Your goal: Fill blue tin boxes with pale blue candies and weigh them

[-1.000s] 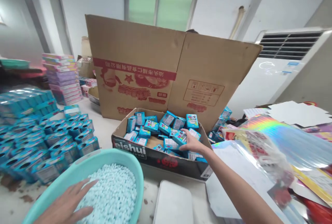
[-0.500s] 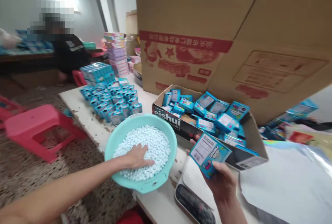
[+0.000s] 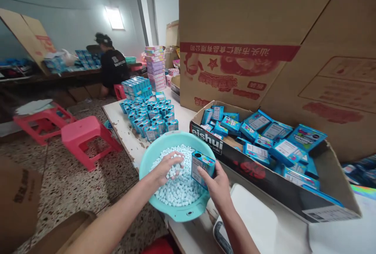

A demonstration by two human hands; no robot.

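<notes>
A teal plastic basin [image 3: 152, 153] on the table edge holds a heap of small pale-blue candies [image 3: 179, 193]. My left hand [image 3: 168, 167] is cupped in the heap, closed round a scoop of candies. My right hand [image 3: 214, 183] grips a small blue box [image 3: 202, 168] upright over the basin, its round top hole showing. Just right of the basin a low cardboard tray [image 3: 264, 175] is full of several loose blue boxes.
Rows of blue boxes [image 3: 149, 118] stand on the table beyond the basin. A tall brown carton [image 3: 264, 30] rises behind the tray. A white scale [image 3: 252, 222] lies near my right wrist. Pink stools [image 3: 85, 132] stand on the floor left; a person [image 3: 113, 68] sits far back.
My right hand carried the blue box from in front of the tray to above the basin and turned it upright. My left hand went from flat on the candies to gathering them. View swung left.
</notes>
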